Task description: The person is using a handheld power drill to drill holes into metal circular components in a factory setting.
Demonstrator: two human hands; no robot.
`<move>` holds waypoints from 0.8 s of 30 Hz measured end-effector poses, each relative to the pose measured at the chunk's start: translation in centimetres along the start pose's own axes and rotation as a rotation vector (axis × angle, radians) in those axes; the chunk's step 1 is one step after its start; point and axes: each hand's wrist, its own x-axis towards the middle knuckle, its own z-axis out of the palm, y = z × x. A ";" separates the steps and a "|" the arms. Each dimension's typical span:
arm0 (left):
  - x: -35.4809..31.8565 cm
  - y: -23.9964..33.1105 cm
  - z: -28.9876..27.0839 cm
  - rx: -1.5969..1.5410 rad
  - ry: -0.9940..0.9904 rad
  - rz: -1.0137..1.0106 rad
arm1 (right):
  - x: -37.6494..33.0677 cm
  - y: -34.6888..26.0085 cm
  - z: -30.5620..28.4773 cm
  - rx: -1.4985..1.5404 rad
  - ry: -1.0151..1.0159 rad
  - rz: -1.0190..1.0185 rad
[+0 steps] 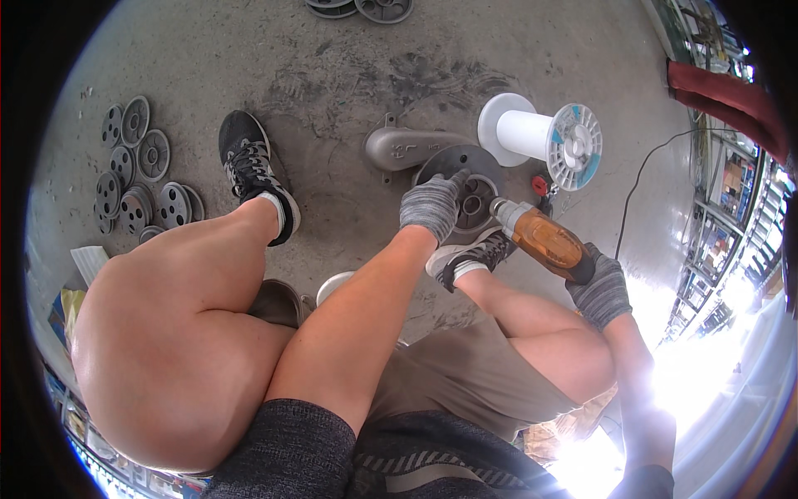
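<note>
My left hand, in a grey knitted glove, grips a dark grey round wheel, its fingers over the wheel's face. The wheel has a raised ring and hub at its centre and stands close to my right shoe. My right hand, gloved alike, is closed round the handle of an orange power drill. The drill's grey chuck points left at the wheel's hub; whether the tip touches it I cannot tell. Behind the wheel lies a grey cast metal housing, long and rounded, with small lugs.
A white plastic spool lies right of the wheel, a small red object below it. A black cable crosses the floor. Several grey wheels lie at the left, more at the far edge. Shelves line the right.
</note>
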 end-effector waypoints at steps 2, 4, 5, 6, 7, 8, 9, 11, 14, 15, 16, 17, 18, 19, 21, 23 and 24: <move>0.0 0.0 -0.1 -0.001 -0.001 -0.004 | 0.0 0.2 0.1 0.011 0.002 -0.001; 0.0 0.1 -0.1 0.001 -0.001 -0.006 | 0.1 0.3 0.2 0.010 0.009 -0.004; 0.0 0.0 0.0 0.002 -0.001 -0.006 | 0.1 0.3 0.2 0.008 0.015 -0.007; 0.0 0.0 0.0 0.000 0.004 -0.003 | 0.1 0.2 0.1 0.009 0.015 -0.007; 0.0 0.0 0.0 -0.003 0.008 0.000 | 0.3 0.1 -0.1 0.004 -0.026 0.017; 0.0 0.0 0.1 -0.003 0.006 0.001 | 0.3 0.0 -0.2 -0.002 -0.066 0.041; 0.0 0.0 0.2 -0.008 0.008 0.001 | 0.3 0.2 -0.2 -0.002 -0.067 0.042; 0.0 0.0 0.1 -0.009 0.012 0.000 | 0.2 0.3 0.0 -0.013 -0.041 0.021; -0.1 0.0 0.0 -0.012 0.021 -0.006 | 0.3 0.5 0.2 -0.010 -0.030 0.016; -0.2 0.0 -0.1 -0.015 0.018 -0.010 | 0.2 0.4 0.2 -0.009 -0.031 0.017; -0.3 0.1 -0.4 -0.018 0.016 -0.013 | 0.2 0.3 0.1 -0.015 -0.034 0.020; -0.3 0.3 -0.7 -0.018 0.015 -0.013 | 0.2 0.1 0.0 -0.020 -0.038 0.023; -0.4 0.5 -1.0 -0.018 -0.028 -0.014 | 0.2 0.1 -0.1 -0.020 -0.038 0.023; -0.5 0.6 -1.3 -0.017 -0.070 -0.016 | 0.2 0.0 -0.1 -0.024 -0.046 0.033; -0.6 0.7 -1.4 -0.016 -0.068 -0.012 | 0.2 0.0 -0.2 -0.027 -0.053 0.043; -0.6 0.6 -1.2 -0.013 -0.066 -0.010 | 0.2 -0.1 -0.3 -0.007 -0.057 0.034; -0.4 0.3 -0.8 -0.016 -0.032 -0.010 | 0.2 -0.2 -0.3 -0.007 -0.057 0.033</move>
